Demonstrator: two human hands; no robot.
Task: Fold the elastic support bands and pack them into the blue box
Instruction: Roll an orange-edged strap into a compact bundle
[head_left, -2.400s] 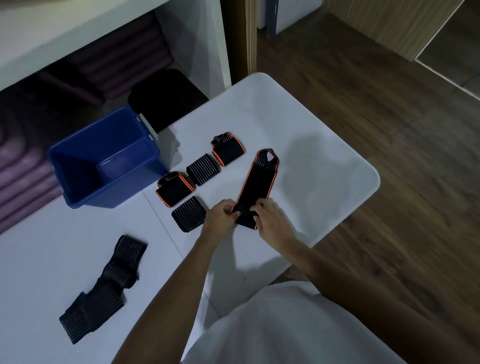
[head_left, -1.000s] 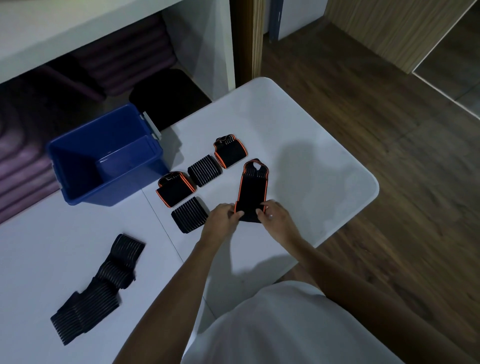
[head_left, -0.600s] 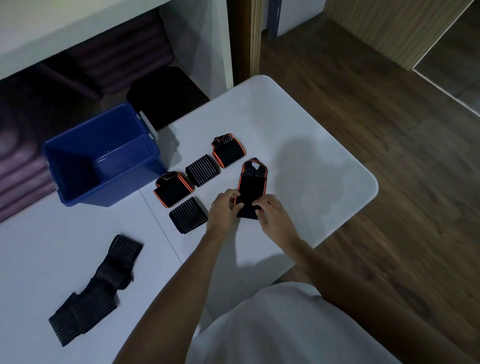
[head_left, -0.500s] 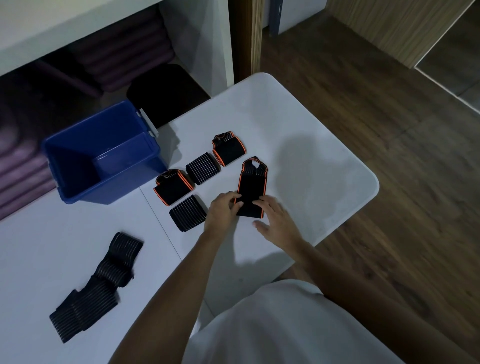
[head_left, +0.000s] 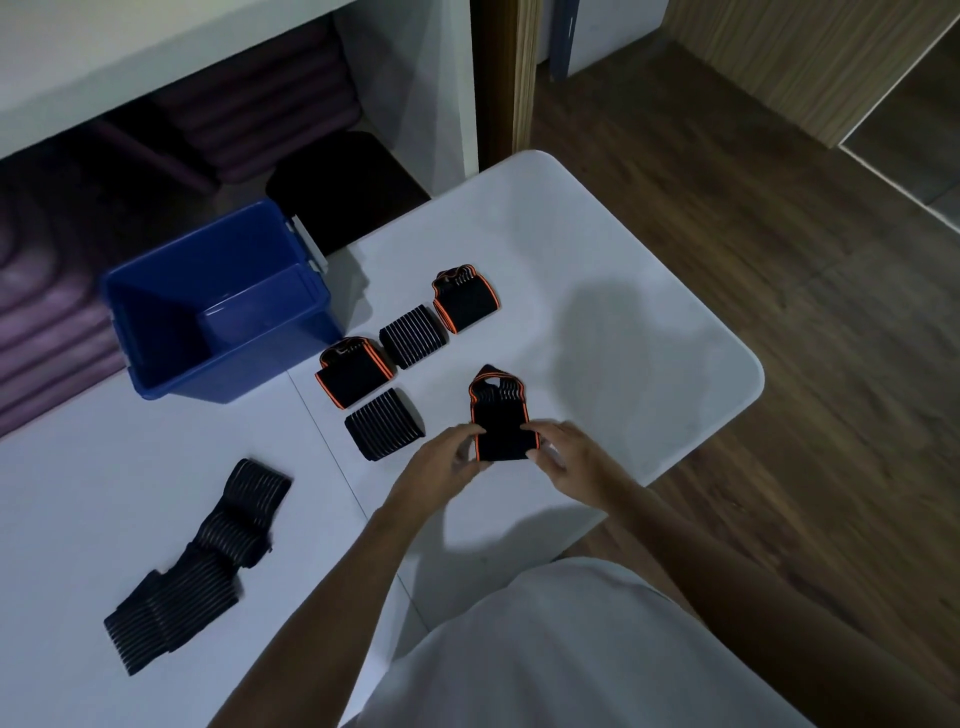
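We pinch the folded orange-edged band (head_left: 501, 423) from both sides, left hand (head_left: 445, 460) and right hand (head_left: 569, 457), low over the desk (head_left: 597, 249) so its fold stays closed, probably before packing it into the blue box (head_left: 218, 306).

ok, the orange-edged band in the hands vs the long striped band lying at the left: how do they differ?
The black orange-edged band is folded into a short packet; the long black grey-striped band lies stretched out, unfolded. The orange-edged one is held at its sides by the left hand and right hand; the striped one lies untouched. Both rest on the white table, outside the blue plastic box.
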